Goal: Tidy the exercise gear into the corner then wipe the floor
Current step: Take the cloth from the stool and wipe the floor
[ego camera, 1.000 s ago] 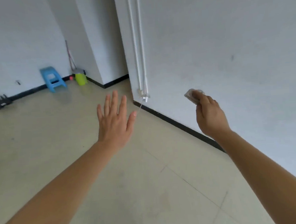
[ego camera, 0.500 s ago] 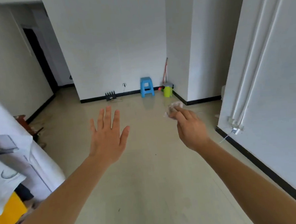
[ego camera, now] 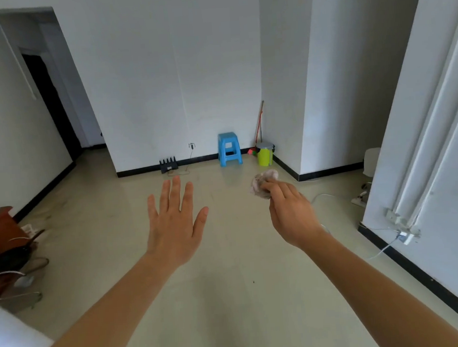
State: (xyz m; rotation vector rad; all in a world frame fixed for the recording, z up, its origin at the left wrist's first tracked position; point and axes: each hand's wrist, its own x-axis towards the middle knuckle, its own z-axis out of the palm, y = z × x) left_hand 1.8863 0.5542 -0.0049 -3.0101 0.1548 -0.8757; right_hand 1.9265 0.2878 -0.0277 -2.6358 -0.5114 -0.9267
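My right hand [ego camera: 290, 212] grips a crumpled pale cloth [ego camera: 261, 183], held out in front of me above the beige tiled floor [ego camera: 231, 295]. My left hand [ego camera: 173, 226] is stretched forward with fingers spread and straight, holding nothing. Both arms reach out over the bare middle of the floor. No exercise gear is plainly recognisable in view.
Against the far wall stand a blue plastic stool [ego camera: 229, 149], a yellow-green bin [ego camera: 265, 154] with a broom [ego camera: 259, 122] behind it, and a black rack [ego camera: 168, 165]. A white pillar [ego camera: 414, 133] with cables stands at right. Brown furniture and bags [ego camera: 8, 248] clutter the left.
The view has swung left from the wall and pillar corner to face the open room. My right hand with the cloth stays forward; my left hand remains spread.
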